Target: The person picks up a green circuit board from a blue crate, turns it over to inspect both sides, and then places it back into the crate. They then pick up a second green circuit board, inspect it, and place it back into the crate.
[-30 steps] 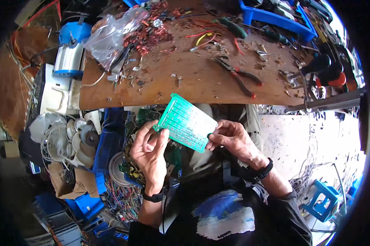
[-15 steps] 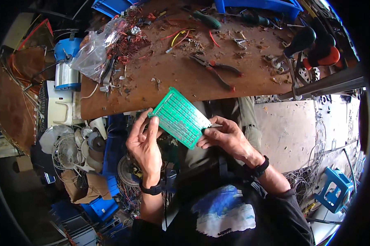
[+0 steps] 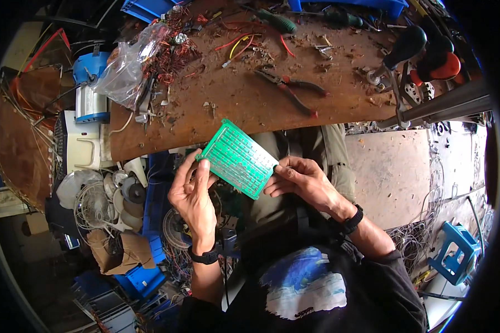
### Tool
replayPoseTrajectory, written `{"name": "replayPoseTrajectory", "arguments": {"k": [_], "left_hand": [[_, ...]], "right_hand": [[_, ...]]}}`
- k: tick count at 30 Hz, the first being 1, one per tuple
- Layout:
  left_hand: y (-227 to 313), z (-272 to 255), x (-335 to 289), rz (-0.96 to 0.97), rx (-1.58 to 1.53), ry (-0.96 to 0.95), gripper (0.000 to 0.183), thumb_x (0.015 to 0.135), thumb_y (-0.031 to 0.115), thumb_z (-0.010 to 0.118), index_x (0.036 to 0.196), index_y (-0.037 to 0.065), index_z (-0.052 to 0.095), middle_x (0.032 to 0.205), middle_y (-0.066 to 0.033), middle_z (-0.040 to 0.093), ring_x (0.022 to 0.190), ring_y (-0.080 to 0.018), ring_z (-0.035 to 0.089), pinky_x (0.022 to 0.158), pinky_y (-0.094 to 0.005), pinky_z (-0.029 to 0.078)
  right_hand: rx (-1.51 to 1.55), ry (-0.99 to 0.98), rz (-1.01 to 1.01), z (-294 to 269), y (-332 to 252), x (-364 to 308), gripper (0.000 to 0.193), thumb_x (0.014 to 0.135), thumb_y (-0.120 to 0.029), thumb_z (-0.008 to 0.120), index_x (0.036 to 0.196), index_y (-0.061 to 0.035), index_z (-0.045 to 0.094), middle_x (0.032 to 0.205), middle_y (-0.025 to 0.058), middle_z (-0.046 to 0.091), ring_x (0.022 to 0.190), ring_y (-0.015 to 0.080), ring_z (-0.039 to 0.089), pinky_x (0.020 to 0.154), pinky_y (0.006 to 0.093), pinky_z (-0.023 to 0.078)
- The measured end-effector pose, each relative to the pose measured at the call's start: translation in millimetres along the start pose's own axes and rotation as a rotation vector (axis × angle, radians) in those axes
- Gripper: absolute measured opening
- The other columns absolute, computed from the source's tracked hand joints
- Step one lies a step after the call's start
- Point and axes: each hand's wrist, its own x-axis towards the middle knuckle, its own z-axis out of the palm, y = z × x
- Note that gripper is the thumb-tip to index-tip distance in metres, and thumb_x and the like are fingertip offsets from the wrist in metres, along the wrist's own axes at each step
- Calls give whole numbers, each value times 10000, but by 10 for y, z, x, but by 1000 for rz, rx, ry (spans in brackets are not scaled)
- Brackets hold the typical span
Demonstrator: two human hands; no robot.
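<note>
A green circuit board (image 3: 240,159) is held between my two hands, just in front of the bench's near edge. Its soldered side, with rows of bright solder, faces up, and its other side is hidden. My left hand (image 3: 194,191) pinches the left corner between thumb and fingers. At the right edge my right hand (image 3: 300,180) grips the board, thumb on top and fingers partly beneath. Beyond the board, a pair of pliers (image 3: 286,83) with dark and red handles lies spread on the brown workbench (image 3: 205,130).
Copper wire scraps (image 3: 169,55) and a clear plastic bag (image 3: 122,72) sit at the bench's far left. Screwdrivers (image 3: 408,50) stand at the right. Fan parts (image 3: 94,205) and a cardboard box (image 3: 122,252) lie lower left. A blue stool (image 3: 455,252) stands lower right.
The board has shifted slightly left and turned a little, its reflection changing. Both hands keep their hold and move with it. The pliers and bench items look unchanged.
</note>
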Motion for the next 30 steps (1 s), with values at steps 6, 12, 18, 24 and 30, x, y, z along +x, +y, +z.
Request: {"name": "replayPoseTrajectory", "arguments": {"k": [6,12,18,24,30], "left_hand": [[-2,-31,8,5,-3,10,267,974,54,669,1226,-34,658,1067,-123,718,918,-161,705,753,-296,622],[-19,-180,25,50,121,-10,252,976,58,667,1214,-22,669,1097,-93,694,980,-166,677,882,-361,591],[-22,-416,27,96,-17,-141,222,959,-19,655,1173,1,710,1103,-66,600,1054,-153,583,997,-332,501],[24,-553,-123,84,-22,-125,328,1027,43,551,1326,-85,587,1232,-136,645,1082,-188,633,955,-323,516],[15,-476,-151,36,-59,-57,298,1007,-5,578,1292,-90,604,1052,-35,656,926,-37,580,819,-172,472]], "right_hand": [[-15,4,-5,17,1,16,299,1057,-254,563,1125,35,596,1065,172,715,985,253,720,916,368,593],[-58,20,-45,-31,13,57,290,1043,-236,595,1098,41,661,1057,139,720,977,201,698,902,315,574],[90,47,-65,57,-68,70,251,988,-121,671,1174,47,677,1053,106,721,924,159,677,885,300,556],[15,-7,-208,61,-79,138,255,944,-29,704,1188,28,655,1026,83,717,944,145,670,904,283,541],[15,2,-205,65,-60,140,205,949,-19,694,1145,29,660,1020,78,705,940,140,666,901,285,543]]}}
